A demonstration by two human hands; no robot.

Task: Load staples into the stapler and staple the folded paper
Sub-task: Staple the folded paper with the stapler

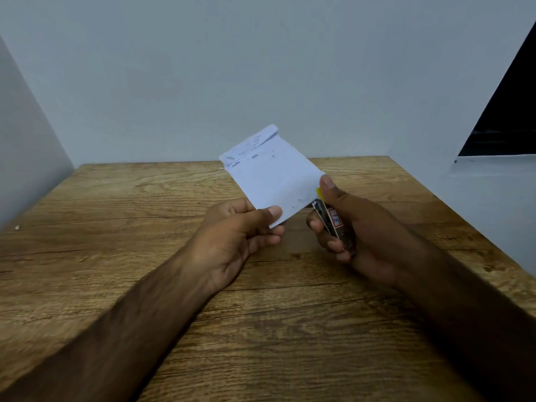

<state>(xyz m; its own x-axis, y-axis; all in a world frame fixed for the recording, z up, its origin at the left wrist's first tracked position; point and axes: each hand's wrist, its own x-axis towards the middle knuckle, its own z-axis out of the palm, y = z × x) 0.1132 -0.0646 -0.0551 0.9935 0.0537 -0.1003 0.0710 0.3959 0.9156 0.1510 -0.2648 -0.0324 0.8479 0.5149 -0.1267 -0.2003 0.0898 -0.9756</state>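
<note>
A folded white paper [271,174] with faint dark print is held up above the table, tilted, its top edge curled. My left hand [240,242] pinches its lower corner between thumb and fingers. My right hand [352,230] is wrapped around a small stapler [330,221], metal with a yellow part and a red-and-white label. The stapler's front end meets the paper's lower right edge, with my right thumb pressing on top. Most of the stapler is hidden inside my fist.
A wooden table [121,227] fills the lower view, with pale walls behind and to the left. A tiny white speck [18,227] lies near the table's left edge. A dark panel [504,117] shows at the upper right.
</note>
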